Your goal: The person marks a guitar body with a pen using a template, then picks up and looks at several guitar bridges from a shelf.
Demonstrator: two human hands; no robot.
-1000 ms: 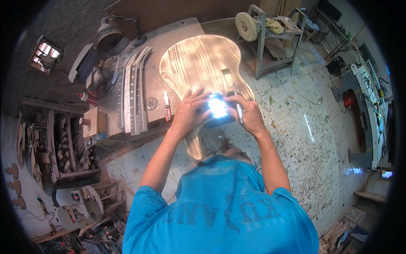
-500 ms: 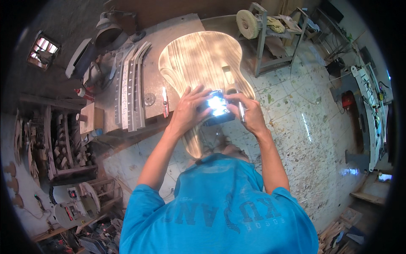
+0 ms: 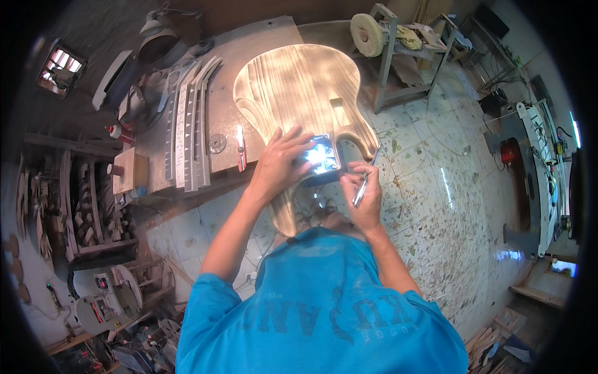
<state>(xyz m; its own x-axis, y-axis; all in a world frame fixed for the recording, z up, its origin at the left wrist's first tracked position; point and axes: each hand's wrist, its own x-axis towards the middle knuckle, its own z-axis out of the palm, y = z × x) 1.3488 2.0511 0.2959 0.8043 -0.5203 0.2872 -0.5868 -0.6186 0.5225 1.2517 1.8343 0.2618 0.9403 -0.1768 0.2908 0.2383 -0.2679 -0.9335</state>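
Note:
A pale wooden guitar body [image 3: 293, 81] with dark grain lies over the bench edge, a small rectangular opening near its right side. My left hand [image 3: 283, 159] lies with fingers stretched and apart over the wood and the left edge of a shiny rectangular piece [image 3: 325, 156]. Glare hides that piece's surface; its front edge looks dark blue. My right hand [image 3: 366, 196] is closed around a slim silver pen-like tool [image 3: 359, 192], apart from the wood. The tool's thin end points away from me, near the body's curved horn. Its exact kind cannot be made out.
Left of the guitar body, the workbench [image 3: 224, 118] carries curved slotted strips [image 3: 190, 124], a round metal disc [image 3: 217, 144] and a red-handled tool [image 3: 242, 153]. A buffing wheel [image 3: 367, 35] on a metal frame stands at the back right. The tiled floor [image 3: 430, 187] is stained.
My right hand has drawn back toward me, away from the shiny piece, and the pen-like tool has turned in its fingers. My left hand stays in nearly the same place.

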